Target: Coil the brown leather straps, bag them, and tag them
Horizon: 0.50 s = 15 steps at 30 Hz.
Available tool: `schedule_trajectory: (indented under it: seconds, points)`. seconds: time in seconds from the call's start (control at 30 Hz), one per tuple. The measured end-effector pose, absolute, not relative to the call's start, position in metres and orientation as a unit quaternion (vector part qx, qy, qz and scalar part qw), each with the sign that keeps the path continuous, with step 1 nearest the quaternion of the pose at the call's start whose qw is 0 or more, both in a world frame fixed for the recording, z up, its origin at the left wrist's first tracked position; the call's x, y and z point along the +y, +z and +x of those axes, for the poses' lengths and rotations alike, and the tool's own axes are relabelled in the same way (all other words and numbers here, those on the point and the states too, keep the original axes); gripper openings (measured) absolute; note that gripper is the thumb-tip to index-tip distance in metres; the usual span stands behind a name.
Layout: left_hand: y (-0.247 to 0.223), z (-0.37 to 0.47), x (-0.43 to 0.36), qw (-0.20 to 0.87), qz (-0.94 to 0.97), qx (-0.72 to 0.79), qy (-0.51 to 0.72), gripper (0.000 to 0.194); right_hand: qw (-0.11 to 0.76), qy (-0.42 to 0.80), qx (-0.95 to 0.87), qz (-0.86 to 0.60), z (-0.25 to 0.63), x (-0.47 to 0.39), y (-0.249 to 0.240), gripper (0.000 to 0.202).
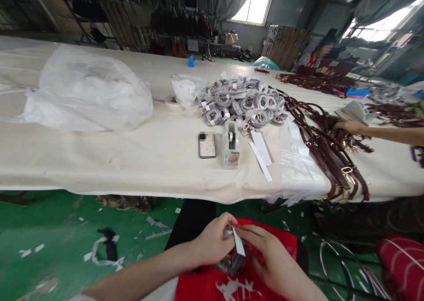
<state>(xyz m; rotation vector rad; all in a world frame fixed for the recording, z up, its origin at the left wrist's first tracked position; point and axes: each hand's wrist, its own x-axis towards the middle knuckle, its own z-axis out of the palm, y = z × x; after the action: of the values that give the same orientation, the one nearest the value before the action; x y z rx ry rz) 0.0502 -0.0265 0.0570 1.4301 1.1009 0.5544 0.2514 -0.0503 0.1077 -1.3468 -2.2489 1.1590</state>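
Over the red apron (pixel 195 287) in my lap, both hands are closed round a coiled strap in clear plastic (pixel 232 264). My left hand (pixel 214 240) grips its left side, with the thumb and fingertips at the top. From the right, my right hand (pixel 270 252) holds the same bundle, its fingers meeting the left ones. A white paper strip (pixel 239 242) stands out between the hands on the bundle. My palms hide most of the strap.
On the cream table lie a tape dispenser (pixel 231 146), a phone-like object (pixel 207 145), paper strips (pixel 261 148), bagged coils (pixel 245 100), brown straps (pixel 331 159) and a large plastic bag (pixel 92 93). At right, another person's hand (pixel 347 126) touches the straps.
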Motion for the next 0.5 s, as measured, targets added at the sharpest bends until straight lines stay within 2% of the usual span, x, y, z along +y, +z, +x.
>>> schedule_trajectory:
  seconds: [0.13, 0.3, 0.4, 0.47, 0.5]
  points:
    - [0.062, 0.042, -0.021, 0.643, 0.589, 0.454, 0.184, 0.023, 0.148, 0.386, -0.781, -0.469, 0.246, -0.058, 0.098, 0.077]
    - [0.061, 0.034, -0.02, 0.638, 0.611, 0.441, 0.156, 0.037, 0.171, 0.423, -0.769, -0.449, 0.237, -0.047, 0.093, 0.074]
    - [0.042, 0.031, -0.021, 0.638, 0.591, 0.464, 0.167, 0.042, 0.205, 0.43, -0.76, -0.442, 0.237, -0.02, 0.094, 0.047]
    - [0.028, 0.027, -0.017, 0.631, 0.584, 0.476, 0.182, 0.044, 0.268, 0.38, -0.743, -0.481, 0.237, 0.01, 0.1, 0.025]
    - [0.023, 0.025, -0.014, 0.632, 0.588, 0.472, 0.18, 0.046, 0.305, 0.345, -0.73, -0.505, 0.236, 0.028, 0.103, 0.022]
